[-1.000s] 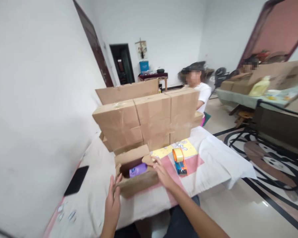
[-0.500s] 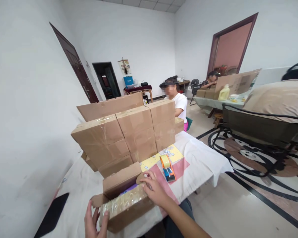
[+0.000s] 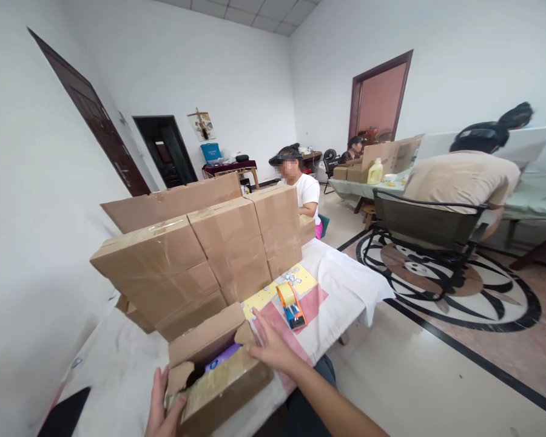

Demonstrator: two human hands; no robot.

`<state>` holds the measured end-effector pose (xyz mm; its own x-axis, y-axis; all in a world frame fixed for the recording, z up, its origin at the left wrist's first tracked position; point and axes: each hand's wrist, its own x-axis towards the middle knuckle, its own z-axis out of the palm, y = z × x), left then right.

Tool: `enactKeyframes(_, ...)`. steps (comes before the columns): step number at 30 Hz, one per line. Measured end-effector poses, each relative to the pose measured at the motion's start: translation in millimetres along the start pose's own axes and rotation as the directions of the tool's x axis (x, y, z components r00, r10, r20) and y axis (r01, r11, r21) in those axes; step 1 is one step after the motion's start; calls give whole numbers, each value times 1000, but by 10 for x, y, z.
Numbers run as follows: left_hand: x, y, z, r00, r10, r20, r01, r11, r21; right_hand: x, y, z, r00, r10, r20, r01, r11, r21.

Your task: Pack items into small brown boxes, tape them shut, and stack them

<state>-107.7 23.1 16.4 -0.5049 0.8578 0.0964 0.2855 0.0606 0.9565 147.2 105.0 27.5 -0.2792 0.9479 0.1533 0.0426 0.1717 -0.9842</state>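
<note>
While both hands sit at the ends of the open cardboard box (image 3: 232,397), the job looks like steadying it and managing its flaps. The box is on the near part of the desk (image 3: 113,355), just in front of the stacked cartons (image 3: 195,261). A purple item (image 3: 222,358) shows inside, partly hidden by the near side.

Left grip (image 3: 162,405) is at the left end: thumb over the near edge, fingers by the torn left flap (image 3: 179,377). Can't tell if it's pinching or only resting. Right grip (image 3: 273,347) is spread, not closed, thumb at the right end by the small right flap (image 3: 244,333).

To do this well, brace the two ends evenly so the box doesn't skew. The left flap's ragged edge probably needs a light touch; pressing there could rip it further. Better to guide the end flaps with fingertips and let palms carry the steadying. The long far flap (image 3: 207,334) stands up near the cartons, so pushing the box farther might jam it against them. The purple item should stay below the rim, or the flaps may sit proud.

Tape dispenser (image 3: 292,306) lies to the right, beyond the right grip, within easy reach but touched by neither hand.
</note>
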Motion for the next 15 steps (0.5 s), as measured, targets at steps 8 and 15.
enactKeyframes(8,106,-112,-85,984,179,13,-179,979,98,177,-119,-68,976,-216,-37,212,974,-76)
enactKeyframes(15,202,-220,-209,811,491,319,-575,562,595,-10,-171,-222,971,-219,93,238,893,-383)
